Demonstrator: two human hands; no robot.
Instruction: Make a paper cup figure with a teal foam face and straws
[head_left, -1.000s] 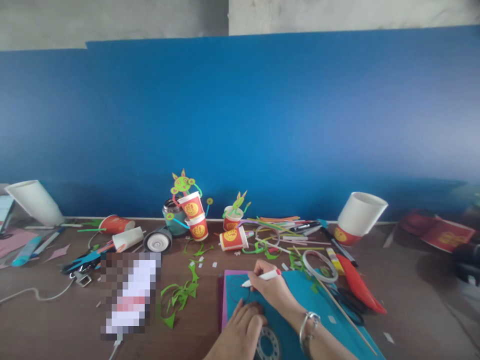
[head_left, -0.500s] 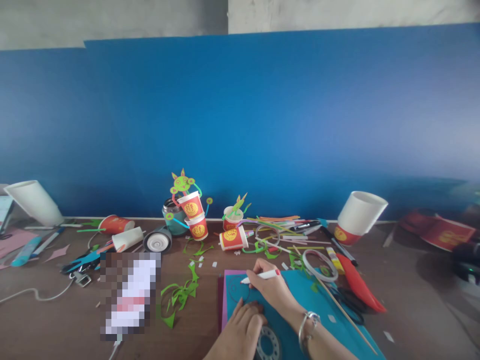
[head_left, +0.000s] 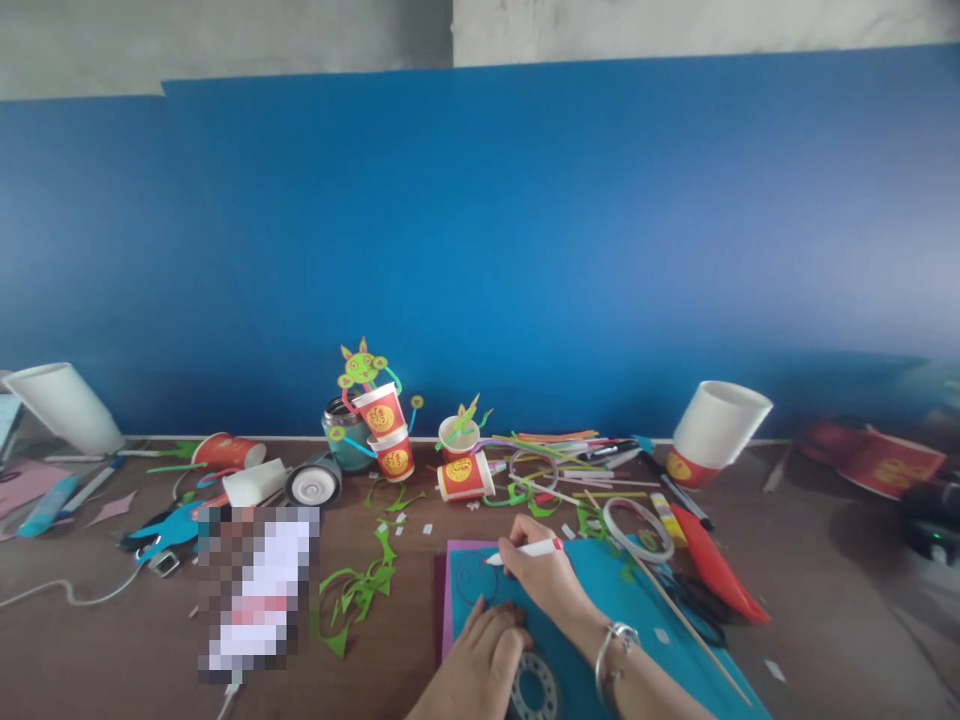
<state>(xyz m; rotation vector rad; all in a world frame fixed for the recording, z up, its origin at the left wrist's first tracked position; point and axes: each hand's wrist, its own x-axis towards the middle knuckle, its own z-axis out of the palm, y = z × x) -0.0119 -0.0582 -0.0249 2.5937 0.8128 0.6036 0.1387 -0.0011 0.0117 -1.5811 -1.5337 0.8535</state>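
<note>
My right hand (head_left: 541, 570) grips a white marker (head_left: 534, 549) with a red end, its tip on the blue paper (head_left: 592, 640) near the top left corner. Thin dark lines, a round outline (head_left: 477, 582) with curves inside it, lie at the tip. Flat on the sheet just below the drawing, my left hand (head_left: 487, 640) has its fingers stretched out. Partly covered by that hand is a grey tape roll (head_left: 537, 686). Purple paper (head_left: 448, 620) shows from under the blue sheet's left edge.
Green paper scraps (head_left: 367, 580) lie left of the sheets. Behind them stand stacked decorated paper cups (head_left: 390, 430) and a tipped cup (head_left: 465, 477). A wooden stick (head_left: 697, 635), a clear tape roll (head_left: 637, 530) and black scissors (head_left: 694, 605) are at right.
The marker tip has shifted slightly right and up, and more line shows inside the round outline. My left hand stays in place on the paper.
</note>
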